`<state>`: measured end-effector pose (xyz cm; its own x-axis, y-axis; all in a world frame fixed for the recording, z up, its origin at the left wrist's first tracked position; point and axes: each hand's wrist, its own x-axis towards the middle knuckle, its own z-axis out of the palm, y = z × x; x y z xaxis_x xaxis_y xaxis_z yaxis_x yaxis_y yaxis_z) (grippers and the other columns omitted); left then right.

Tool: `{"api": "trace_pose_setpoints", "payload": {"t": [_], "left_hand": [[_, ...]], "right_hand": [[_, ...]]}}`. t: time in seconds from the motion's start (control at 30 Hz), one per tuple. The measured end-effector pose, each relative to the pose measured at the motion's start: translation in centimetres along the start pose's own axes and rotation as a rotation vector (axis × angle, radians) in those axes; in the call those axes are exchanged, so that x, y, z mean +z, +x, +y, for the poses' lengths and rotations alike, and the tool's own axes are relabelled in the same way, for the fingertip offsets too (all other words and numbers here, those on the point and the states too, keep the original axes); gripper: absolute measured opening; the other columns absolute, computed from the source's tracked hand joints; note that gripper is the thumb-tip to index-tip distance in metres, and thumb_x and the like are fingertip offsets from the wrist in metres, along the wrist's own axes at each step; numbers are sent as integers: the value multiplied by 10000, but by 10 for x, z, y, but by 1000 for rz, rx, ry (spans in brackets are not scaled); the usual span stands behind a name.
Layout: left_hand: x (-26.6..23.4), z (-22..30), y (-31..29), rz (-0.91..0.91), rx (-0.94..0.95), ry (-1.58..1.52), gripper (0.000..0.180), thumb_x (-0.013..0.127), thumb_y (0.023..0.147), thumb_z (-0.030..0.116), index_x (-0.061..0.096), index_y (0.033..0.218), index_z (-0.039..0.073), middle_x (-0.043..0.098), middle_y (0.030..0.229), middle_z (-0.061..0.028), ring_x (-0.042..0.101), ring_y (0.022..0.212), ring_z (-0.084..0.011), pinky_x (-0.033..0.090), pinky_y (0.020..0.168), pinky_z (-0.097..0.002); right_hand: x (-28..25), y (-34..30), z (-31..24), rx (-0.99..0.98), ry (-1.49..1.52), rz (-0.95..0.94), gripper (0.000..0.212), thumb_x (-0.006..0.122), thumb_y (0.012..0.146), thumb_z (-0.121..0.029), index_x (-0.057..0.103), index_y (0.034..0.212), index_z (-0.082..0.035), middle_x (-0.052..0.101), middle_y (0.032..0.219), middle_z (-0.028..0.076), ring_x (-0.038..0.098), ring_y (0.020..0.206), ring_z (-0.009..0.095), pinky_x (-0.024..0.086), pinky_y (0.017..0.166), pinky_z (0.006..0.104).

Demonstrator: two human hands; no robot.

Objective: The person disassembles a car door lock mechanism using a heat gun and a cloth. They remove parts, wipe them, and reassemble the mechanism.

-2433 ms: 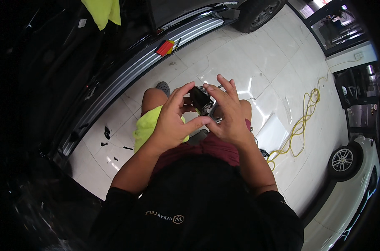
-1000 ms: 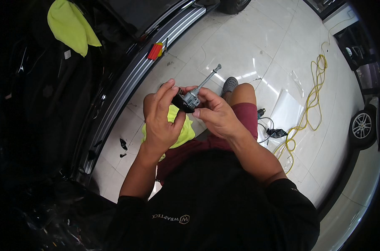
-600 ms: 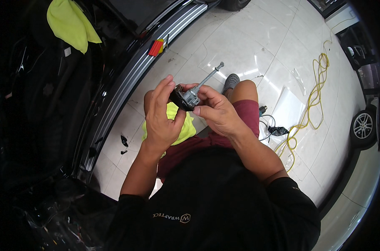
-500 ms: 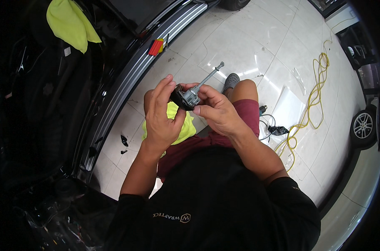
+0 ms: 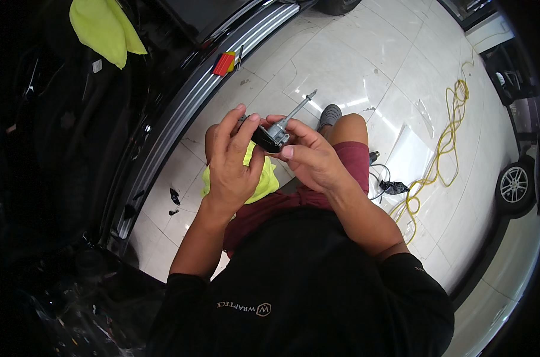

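Observation:
In front of my lap I hold a door lock cylinder (image 5: 278, 132), a grey metal body with a long thin rod pointing up and right. A glossy black cap (image 5: 263, 140) sits at its lower left end. My left hand (image 5: 229, 166) grips the cap side, fingers raised behind it and thumb below. My right hand (image 5: 310, 156) has the metal body between thumb and fingers. The fingers partly hide the cap. Beneath the hands a yellow-green cloth (image 5: 263, 185) lies over my left thigh.
To the left is a black car's open doorway with a ridged sill (image 5: 181, 110). On the sill rests a red squeegee (image 5: 223, 63). Another yellow-green cloth (image 5: 106, 33) hangs inside. Small black pieces (image 5: 174, 196), a white sheet (image 5: 408, 152), crumpled black film (image 5: 393, 187) and a yellow cable (image 5: 451, 143) lie on the tiles.
The lock cylinder has turned in my hands, so its black cap shows more and its rod tip looks different. My left fingers have shifted a little to the right over the cap.

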<state>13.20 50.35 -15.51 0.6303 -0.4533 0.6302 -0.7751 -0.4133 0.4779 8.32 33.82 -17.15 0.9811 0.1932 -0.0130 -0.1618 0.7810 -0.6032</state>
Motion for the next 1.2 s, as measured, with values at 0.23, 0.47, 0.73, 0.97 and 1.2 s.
{"api": "trace_pose_setpoints", "payload": {"t": [0.23,0.47,0.73,0.97,1.2], "left_hand": [[3,1,-3,-5,-27,-52,631,654,720,-95,489,1311,52,467,1307,-203,552,1145,-328,531,862,-348],[0,7,-7,-48,-356,-338,589,658,793,-2,442,1342,-8,484,1279,-203,559,1098,-285,489,883,-353],[-4,-4,-9,-108,-718,-933,525,686,868,113,452,1300,-71,558,1186,-141,560,1066,-184,454,925,-309],[-2,1,-14,32,-601,-712,598,701,806,37,433,1337,-28,600,1107,-131,586,1036,-202,452,933,-330],[-5,6,-11,-7,-372,-346,649,674,781,-34,400,1369,-18,578,1161,-175,582,1100,-239,459,949,-345]], "right_hand": [[-4,2,1,46,163,-48,488,565,896,-79,414,1347,30,539,1255,123,545,1156,222,411,1034,374],[-12,6,9,99,297,2,461,553,927,-197,449,1311,36,580,1219,186,586,1124,273,448,1011,387],[-13,3,25,222,404,35,385,546,933,-299,556,1202,-23,638,1099,107,613,1010,244,479,896,372],[-14,2,28,240,319,-10,421,515,952,-307,514,1260,-19,633,1100,102,612,1001,233,482,854,358],[-15,-5,26,12,-351,211,481,576,921,-117,417,1356,13,551,1236,137,600,1020,183,481,887,310]]}}
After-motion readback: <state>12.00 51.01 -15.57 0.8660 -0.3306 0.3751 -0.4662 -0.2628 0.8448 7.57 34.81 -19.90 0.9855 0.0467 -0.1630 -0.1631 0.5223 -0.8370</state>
